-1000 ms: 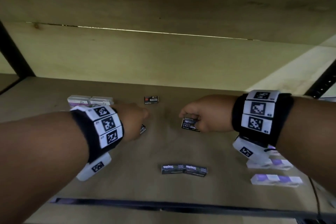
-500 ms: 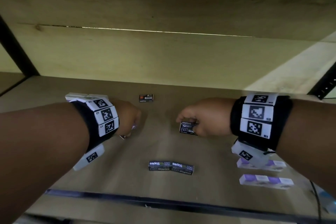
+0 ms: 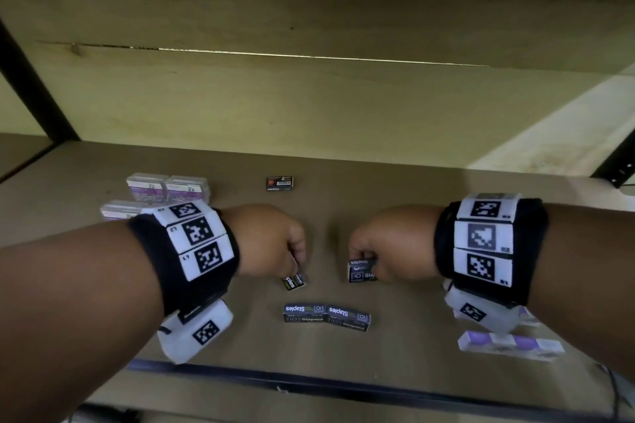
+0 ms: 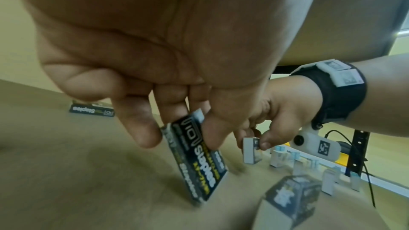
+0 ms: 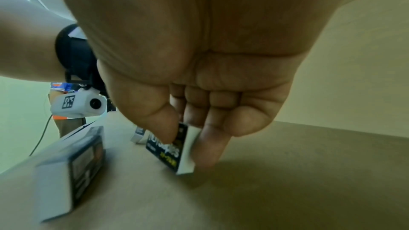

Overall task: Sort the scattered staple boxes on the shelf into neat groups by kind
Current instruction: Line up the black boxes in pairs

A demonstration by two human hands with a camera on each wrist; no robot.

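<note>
My left hand (image 3: 275,240) pinches a black staple box (image 3: 294,281) between thumb and fingers, tilted with its lower end near the shelf board; the left wrist view shows the same black staple box (image 4: 199,160) and my left hand (image 4: 177,132). My right hand (image 3: 385,244) pinches a second black staple box (image 3: 360,272), which appears again in the right wrist view as a black staple box (image 5: 175,149) held by my right hand (image 5: 186,132). Two black boxes (image 3: 326,317) lie side by side near the front. One more black box (image 3: 279,183) lies at the back.
Clear boxes with purple labels (image 3: 167,187) sit at the back left. White and purple boxes (image 3: 510,344) lie at the front right, under my right wrist. A dark rail (image 3: 343,385) edges the shelf front. The wooden back panel (image 3: 309,106) rises behind.
Both hands have come nearer the front with their black boxes. The left hand's box now shows below its fingers, close above the pair lying on the shelf.
</note>
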